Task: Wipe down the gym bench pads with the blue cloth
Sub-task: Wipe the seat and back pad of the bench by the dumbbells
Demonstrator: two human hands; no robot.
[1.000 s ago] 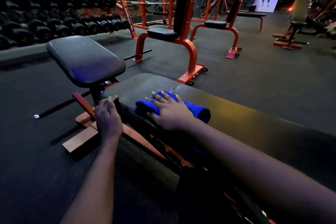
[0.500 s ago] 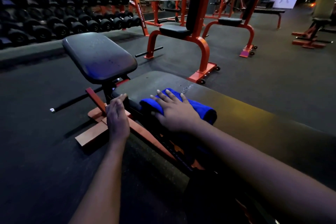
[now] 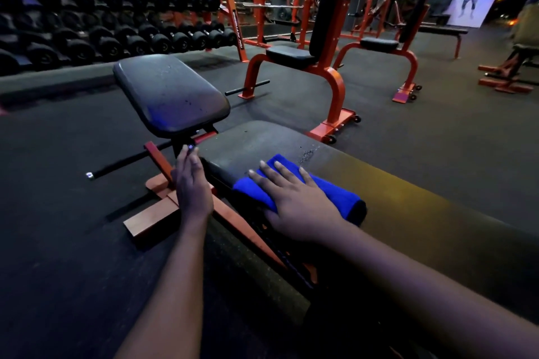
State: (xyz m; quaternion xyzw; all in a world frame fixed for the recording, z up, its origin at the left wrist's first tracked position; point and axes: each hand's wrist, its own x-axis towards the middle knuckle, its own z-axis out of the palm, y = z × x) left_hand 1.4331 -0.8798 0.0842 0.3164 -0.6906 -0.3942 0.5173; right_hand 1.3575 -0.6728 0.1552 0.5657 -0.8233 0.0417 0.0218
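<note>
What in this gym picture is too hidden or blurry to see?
Head view: the middle of the folded blue cloth, covered by the right hand.
Head view: the rest of the long black bench pad, cut off by the right edge.
Head view: whether the left hand touches that pad; too dim.
Head view: markings on the black dumbbells; too small and dark.

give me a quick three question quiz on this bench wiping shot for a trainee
1. True or false: the right hand lies flat on the blue cloth.
2. Which hand is nearer the small pad?
3. The cloth lies on: A the long pad, B the small pad, C neither pad.
Key: 1 true; 2 the left hand; 3 A.
</note>
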